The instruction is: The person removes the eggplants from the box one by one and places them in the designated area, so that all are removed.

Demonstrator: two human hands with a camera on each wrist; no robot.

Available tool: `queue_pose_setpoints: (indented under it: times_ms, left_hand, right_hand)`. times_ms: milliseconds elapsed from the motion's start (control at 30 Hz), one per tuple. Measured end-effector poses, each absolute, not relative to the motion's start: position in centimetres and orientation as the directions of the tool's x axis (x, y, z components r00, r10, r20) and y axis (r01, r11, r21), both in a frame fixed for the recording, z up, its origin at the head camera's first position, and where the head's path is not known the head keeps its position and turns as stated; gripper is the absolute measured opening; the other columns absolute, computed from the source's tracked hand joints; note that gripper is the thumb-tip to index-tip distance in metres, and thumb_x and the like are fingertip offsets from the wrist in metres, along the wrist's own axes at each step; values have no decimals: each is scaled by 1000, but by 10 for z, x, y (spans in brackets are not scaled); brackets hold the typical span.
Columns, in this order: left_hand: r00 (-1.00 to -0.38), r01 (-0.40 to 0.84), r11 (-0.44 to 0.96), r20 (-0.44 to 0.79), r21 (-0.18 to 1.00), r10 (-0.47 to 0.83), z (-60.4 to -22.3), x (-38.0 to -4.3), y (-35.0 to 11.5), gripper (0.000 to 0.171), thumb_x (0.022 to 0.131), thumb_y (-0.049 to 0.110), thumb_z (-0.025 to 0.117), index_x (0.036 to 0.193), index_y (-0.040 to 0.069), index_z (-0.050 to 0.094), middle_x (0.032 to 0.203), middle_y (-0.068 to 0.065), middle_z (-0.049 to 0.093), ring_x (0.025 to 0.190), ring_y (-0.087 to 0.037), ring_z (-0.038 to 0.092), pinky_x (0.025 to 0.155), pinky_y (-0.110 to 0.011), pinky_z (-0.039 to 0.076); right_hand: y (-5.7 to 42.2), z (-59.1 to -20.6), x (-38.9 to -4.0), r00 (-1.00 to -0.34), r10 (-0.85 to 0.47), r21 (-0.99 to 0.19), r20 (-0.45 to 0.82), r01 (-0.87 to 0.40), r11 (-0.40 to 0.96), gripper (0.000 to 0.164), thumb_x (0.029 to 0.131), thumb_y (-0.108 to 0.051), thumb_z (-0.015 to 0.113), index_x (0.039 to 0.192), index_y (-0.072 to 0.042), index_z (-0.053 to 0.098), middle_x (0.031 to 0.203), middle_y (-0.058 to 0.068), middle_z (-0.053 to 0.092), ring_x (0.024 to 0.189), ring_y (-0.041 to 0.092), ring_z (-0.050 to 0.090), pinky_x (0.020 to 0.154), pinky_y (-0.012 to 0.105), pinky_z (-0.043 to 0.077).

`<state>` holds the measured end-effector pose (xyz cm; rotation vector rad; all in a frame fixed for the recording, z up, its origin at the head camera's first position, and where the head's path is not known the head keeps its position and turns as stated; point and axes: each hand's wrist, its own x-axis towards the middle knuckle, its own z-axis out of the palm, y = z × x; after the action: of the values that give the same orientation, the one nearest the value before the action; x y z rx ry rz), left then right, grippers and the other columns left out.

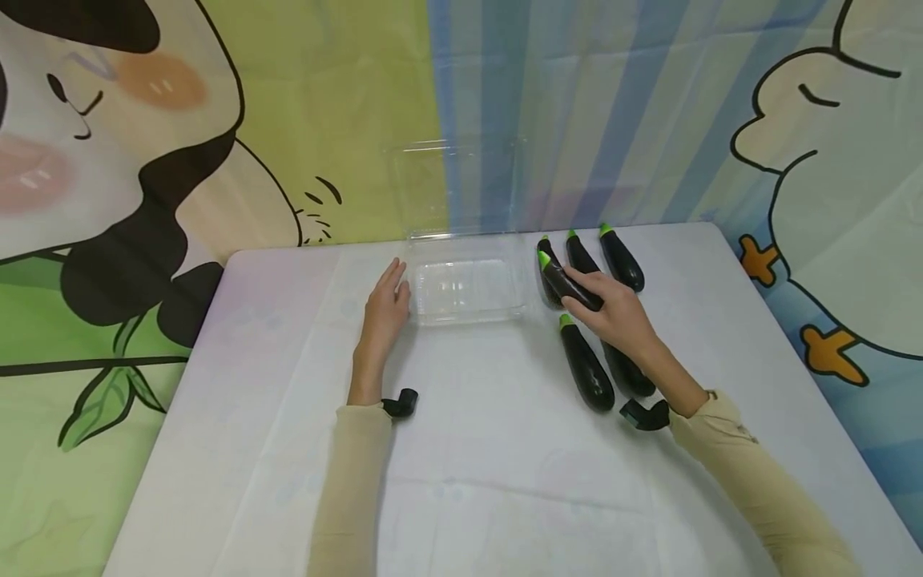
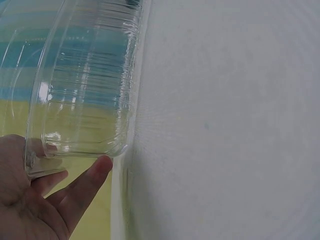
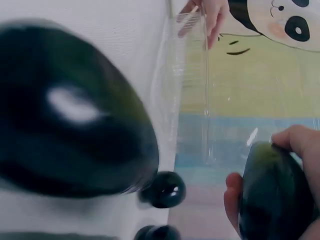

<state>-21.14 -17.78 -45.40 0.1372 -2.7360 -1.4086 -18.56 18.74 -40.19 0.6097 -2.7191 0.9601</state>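
A clear plastic container [image 1: 469, 290] with its lid [image 1: 457, 188] raised stands at the table's far edge. My left hand [image 1: 387, 311] touches its left side with fingers fairly straight; in the left wrist view the thumb of that hand [image 2: 47, 205] meets the container's lower corner [image 2: 107, 142]. To the right of the container, my right hand [image 1: 613, 312] grips an eggplant [image 1: 566, 286], dark and glossy with a green cap. The right wrist view shows this held eggplant [image 3: 275, 195] between thumb and fingers, above the table.
Several more eggplants lie around my right hand: one at the far right [image 1: 622, 258], one beside it [image 1: 581, 253], one partly under the held one [image 1: 546, 268], and a nearer pair, including this eggplant [image 1: 587, 367]. Printed cloth [image 1: 346, 120] hangs behind the white table [image 1: 288, 385].
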Motion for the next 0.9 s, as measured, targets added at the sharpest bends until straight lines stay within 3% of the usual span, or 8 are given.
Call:
queue_pose_setpoints:
  times_ms: [100, 200, 333, 500, 733, 900]
  left_hand:
    - [-994, -49, 570, 13, 820, -105, -455, -211, -178, 47, 104, 23, 39, 150, 14, 37, 161, 4, 26, 119, -26, 60, 90, -39, 56]
    - [-995, -45, 575, 15, 817, -99, -457, -211, -178, 48, 103, 22, 39, 150, 13, 37, 162, 3, 25, 124, -26, 57, 96, -40, 53]
    - [-994, -48, 582, 17, 812, -106, -456, -211, -178, 48, 103, 24, 38, 150, 13, 37, 161, 3, 26, 133, -26, 50, 105, -41, 48]
    - [-994, -53, 585, 15, 809, -111, -454, -210, -178, 48, 104, 25, 38, 150, 14, 37, 162, 4, 25, 138, -26, 45, 108, -42, 46]
    - [-993, -39, 583, 31, 811, -110, -455, -210, -179, 48, 104, 25, 38, 150, 13, 37, 161, 3, 26, 139, -26, 43, 106, -42, 47]
    - [-994, -37, 582, 31, 812, -107, -455, -210, -178, 48, 104, 25, 38, 150, 13, 37, 161, 2, 26, 137, -27, 46, 105, -42, 48]
  right_hand:
    - [197, -407, -179, -927, -249, -580, 279, -370, 726, 54, 92, -20, 64, 143, -13, 49, 123, 22, 61, 89, 33, 61, 66, 42, 49]
    - [209, -411, -173, -950, -204, -602, 237, -308, 737, 57, 93, -17, 60, 146, -11, 44, 129, 25, 56, 91, 36, 60, 66, 44, 50]
    - [225, -414, -165, -954, -215, -591, 209, -298, 749, 61, 94, -17, 58, 150, -8, 35, 139, 29, 48, 109, 45, 56, 79, 56, 51]
    - [243, -418, -152, -933, -236, -538, 271, -350, 767, 62, 94, -17, 63, 150, -7, 36, 144, 30, 45, 125, 50, 49, 91, 62, 48]
    - [266, -431, -143, -911, -164, -386, 377, -316, 867, 59, 89, -14, 69, 144, -13, 47, 142, 19, 53, 119, 44, 57, 80, 57, 52]
    - [278, -439, -138, -939, -171, -395, 299, -285, 873, 59, 92, -15, 66, 146, -10, 44, 141, 24, 51, 122, 47, 53, 93, 62, 46]
